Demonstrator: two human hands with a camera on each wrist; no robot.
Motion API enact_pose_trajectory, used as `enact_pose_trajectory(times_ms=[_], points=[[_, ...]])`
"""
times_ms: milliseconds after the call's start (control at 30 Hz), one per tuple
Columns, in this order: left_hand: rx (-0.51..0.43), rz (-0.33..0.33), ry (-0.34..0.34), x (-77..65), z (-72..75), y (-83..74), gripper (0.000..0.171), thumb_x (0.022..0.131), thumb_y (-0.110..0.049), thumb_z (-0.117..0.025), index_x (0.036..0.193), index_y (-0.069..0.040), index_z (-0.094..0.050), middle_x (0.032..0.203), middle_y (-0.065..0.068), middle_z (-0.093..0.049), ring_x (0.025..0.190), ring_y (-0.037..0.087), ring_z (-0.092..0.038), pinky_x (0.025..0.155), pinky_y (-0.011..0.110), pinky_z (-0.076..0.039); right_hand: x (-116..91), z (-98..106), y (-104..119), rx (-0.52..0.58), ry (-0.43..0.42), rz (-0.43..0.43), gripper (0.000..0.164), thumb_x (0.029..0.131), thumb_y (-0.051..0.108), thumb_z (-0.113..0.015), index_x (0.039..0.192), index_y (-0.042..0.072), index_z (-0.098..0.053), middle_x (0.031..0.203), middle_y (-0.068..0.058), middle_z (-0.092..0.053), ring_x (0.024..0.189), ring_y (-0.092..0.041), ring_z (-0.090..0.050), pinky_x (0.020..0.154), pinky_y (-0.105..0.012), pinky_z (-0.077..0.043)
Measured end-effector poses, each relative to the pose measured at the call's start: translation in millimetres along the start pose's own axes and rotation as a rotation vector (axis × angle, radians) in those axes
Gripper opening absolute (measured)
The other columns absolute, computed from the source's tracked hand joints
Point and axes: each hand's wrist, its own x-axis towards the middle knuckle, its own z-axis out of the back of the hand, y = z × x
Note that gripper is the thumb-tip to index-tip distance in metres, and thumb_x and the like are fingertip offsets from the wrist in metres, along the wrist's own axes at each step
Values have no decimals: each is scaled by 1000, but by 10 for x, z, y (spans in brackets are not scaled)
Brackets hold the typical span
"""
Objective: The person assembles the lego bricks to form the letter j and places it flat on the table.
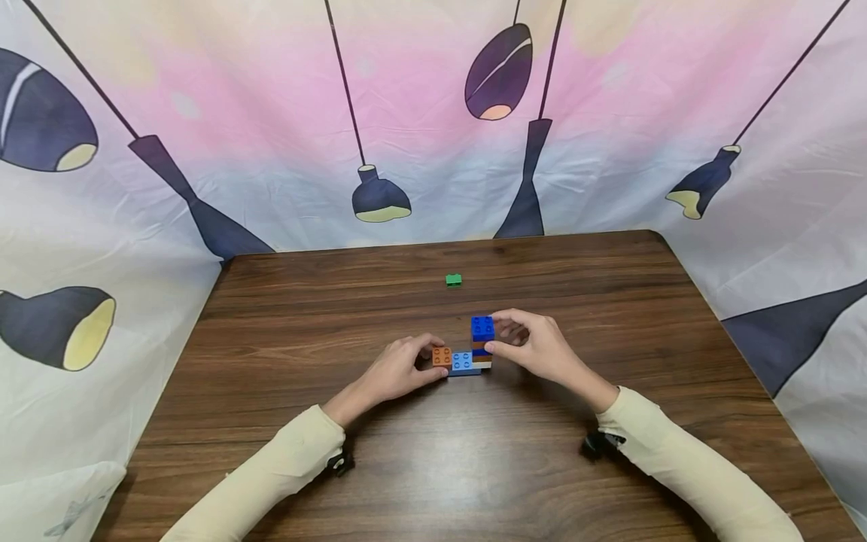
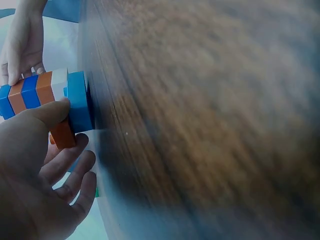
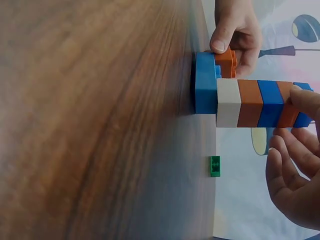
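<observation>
A toy building-brick model stands on the wooden table, in front of both hands. Its base is a light blue brick [image 1: 463, 361] [image 3: 205, 82]. On the base's right end rises a tower [image 1: 482, 331] of a white brick [image 3: 228, 102], then orange and dark blue bricks in turn, topped by dark blue. An orange brick [image 1: 442, 355] [image 2: 63, 134] sits on the base's left end. My left hand [image 1: 401, 366] pinches that orange brick between thumb and fingers. My right hand [image 1: 544, 350] [image 3: 297, 167] grips the tower near its top, thumb on the near side, fingers behind.
A small green brick [image 1: 453, 280] [image 3: 215, 166] lies farther back on the dark wooden table [image 1: 325, 293]. Printed cloth [image 1: 433, 113] with lamp pictures hangs behind the table and along both sides. Dark devices [image 1: 599, 444] are worn at both wrists.
</observation>
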Motion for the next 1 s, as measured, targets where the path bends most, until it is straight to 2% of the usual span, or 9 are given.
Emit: enact_pose_trajectory(times_ms=[233, 500, 667, 1000], points=[[-30, -14, 9, 31, 12, 35, 40, 95, -37, -74, 127, -13, -64, 108, 2, -72, 100, 17, -68, 86, 39, -55, 83, 5, -46, 4, -5, 2, 42, 89, 27, -82, 125, 8, -70, 98, -4, -75, 83, -13, -68, 71, -32, -56], [-46, -11, 9, 61, 31, 52, 40, 95, -37, -74, 125, -12, -66, 103, -2, -70, 94, 12, -65, 82, 34, -54, 171, -5, -76, 9, -4, -23, 42, 91, 29, -80, 127, 9, -69, 96, -2, -73, 84, -13, -68, 73, -34, -56], [-24, -24, -16, 77, 39, 59, 39, 94, -37, -75, 123, -11, -69, 105, -2, -67, 94, 12, -62, 83, 34, -53, 226, -12, -77, 8, -13, -19, 44, 92, 27, -79, 131, 10, -66, 106, -3, -74, 87, -13, -68, 75, -34, -56], [-37, 10, -26, 100, 38, 68, 43, 96, -37, -73, 129, -10, -66, 108, 1, -66, 97, 14, -62, 85, 37, -53, 352, -41, -139, -8, -58, 21, 36, 93, 24, -78, 125, 11, -67, 108, -4, -75, 87, -14, -70, 74, -35, -57]])
